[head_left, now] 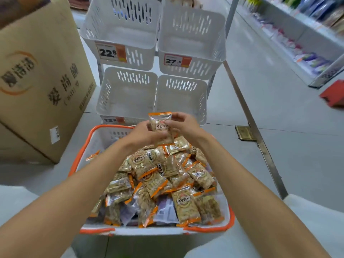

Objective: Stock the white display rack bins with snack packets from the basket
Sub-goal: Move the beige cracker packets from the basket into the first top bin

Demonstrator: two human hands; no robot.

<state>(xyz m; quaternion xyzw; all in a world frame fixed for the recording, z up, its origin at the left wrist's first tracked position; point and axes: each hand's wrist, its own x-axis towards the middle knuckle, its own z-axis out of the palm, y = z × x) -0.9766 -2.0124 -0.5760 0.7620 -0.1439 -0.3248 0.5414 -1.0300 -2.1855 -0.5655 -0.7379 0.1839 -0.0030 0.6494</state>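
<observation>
One snack packet (160,121): pinched between my left hand (141,131) and right hand (183,125), over the basket (111,126) at its 12 o'clock rim. Step: packet lifted, not yet binned. Next, likely: carry to the vacant bin (128,94) at 12 o'clock, then let go.

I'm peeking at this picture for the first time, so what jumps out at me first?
First, the big heap of snack packets piled in the orange-rimmed basket at the bottom middle. Just above it, the left hand and right hand hold up one packet together. Behind stand white rack bins, and a large cardboard box sits at the left.
</observation>
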